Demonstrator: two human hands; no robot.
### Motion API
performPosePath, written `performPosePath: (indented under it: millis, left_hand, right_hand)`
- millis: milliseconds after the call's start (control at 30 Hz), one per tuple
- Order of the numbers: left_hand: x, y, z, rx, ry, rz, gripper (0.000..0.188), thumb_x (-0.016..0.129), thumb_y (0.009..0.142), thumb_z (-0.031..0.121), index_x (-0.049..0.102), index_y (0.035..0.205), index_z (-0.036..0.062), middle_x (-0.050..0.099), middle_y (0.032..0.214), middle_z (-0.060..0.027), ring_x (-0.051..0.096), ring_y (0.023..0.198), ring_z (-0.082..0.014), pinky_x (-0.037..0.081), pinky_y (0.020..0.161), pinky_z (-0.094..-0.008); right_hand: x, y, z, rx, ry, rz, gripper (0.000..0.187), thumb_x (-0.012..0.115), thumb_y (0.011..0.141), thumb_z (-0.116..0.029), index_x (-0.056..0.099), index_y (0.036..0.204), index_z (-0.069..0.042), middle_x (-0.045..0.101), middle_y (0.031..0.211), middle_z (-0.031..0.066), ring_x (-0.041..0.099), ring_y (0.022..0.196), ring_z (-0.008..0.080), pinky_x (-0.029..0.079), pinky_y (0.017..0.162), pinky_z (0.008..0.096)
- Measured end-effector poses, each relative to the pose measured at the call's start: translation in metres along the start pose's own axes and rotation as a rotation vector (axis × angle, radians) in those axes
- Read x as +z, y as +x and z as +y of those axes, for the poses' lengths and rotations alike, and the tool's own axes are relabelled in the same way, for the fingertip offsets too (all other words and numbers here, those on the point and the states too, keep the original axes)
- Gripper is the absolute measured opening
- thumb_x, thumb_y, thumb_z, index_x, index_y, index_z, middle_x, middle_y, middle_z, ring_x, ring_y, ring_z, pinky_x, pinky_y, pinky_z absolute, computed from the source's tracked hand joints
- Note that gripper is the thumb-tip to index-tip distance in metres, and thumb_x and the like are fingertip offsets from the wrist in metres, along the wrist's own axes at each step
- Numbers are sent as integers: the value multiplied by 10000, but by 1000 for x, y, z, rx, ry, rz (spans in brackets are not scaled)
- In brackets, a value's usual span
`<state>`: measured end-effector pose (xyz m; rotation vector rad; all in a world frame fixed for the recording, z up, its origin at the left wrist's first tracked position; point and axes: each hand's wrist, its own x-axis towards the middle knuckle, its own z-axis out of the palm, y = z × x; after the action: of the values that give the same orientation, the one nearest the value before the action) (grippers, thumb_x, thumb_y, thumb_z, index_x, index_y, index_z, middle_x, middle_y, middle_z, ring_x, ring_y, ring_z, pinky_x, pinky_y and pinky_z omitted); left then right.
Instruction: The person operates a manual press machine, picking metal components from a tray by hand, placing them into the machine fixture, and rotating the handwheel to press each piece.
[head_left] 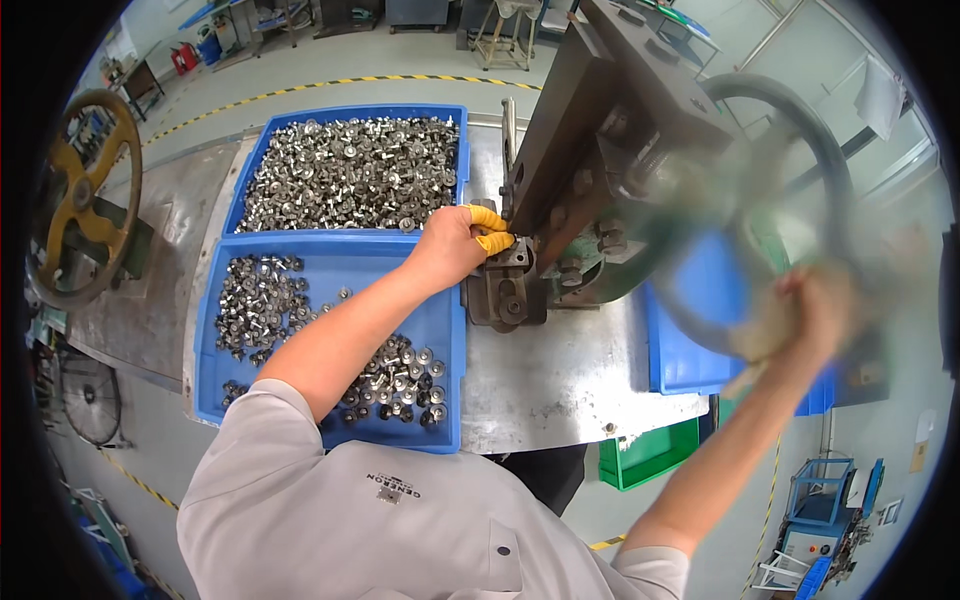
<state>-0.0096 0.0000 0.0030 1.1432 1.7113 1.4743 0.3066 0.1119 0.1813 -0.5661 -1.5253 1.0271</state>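
My left hand [458, 243], with yellow finger cots on thumb and forefinger, is pinched at the die area of a dark manual press [600, 130]; whatever small part it holds is hidden. My right hand [815, 315] grips the rim of the press's large handwheel [800, 110], which is blurred with motion. Under my left forearm lies a blue tray [330, 262] with scattered small metal parts. Behind it stands a second blue tray [355, 112] piled full of similar silvery parts.
A steel-topped bench [570, 380] carries the press and trays. A blue bin [690, 350] sits at the right, a green crate [650, 455] below the bench edge. Another yellow handwheel [85, 195] stands far left. Yellow-black floor tape runs behind.
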Motion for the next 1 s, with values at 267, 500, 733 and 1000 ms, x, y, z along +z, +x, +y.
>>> performPosePath:
  millis: [267, 500, 733, 1000]
  left_hand:
    - [-15, -5, 20, 61, 284, 90, 181, 669, 756, 129, 693, 893, 13, 658, 730, -52, 555, 610, -145, 450, 584, -259]
    - [-104, -35, 1, -86, 503, 116, 231, 675, 741, 143, 687, 929, 9, 664, 770, -70, 573, 629, -159, 468, 615, -269]
    - [-118, -94, -26, -296, 1162, -5, 259, 656, 737, 149, 678, 945, -4, 681, 843, -119, 627, 728, -300, 498, 711, -365]
    - [-89, -87, -34, -179, 810, 69, 232, 663, 732, 97, 675, 931, -21, 664, 860, -133, 631, 722, -239, 502, 672, -343]
  right_hand:
    - [-10, -38, 42, 154, -116, 396, 356, 599, 737, 88, 523, 1058, -48, 585, 790, 56, 576, 759, 170, 469, 793, 278]
    - [-25, 9, -6, 209, -250, 106, 449, 621, 780, -89, 500, 1199, 15, 554, 795, 48, 531, 735, 125, 405, 709, 207]
    - [-23, 41, -20, 269, -122, -138, 491, 603, 792, -172, 490, 1228, 25, 536, 758, 43, 493, 691, 112, 368, 648, 191]
    - [10, 32, -38, 226, -197, -1, 491, 603, 773, -177, 519, 1206, 39, 512, 696, 38, 477, 660, 112, 356, 607, 188]
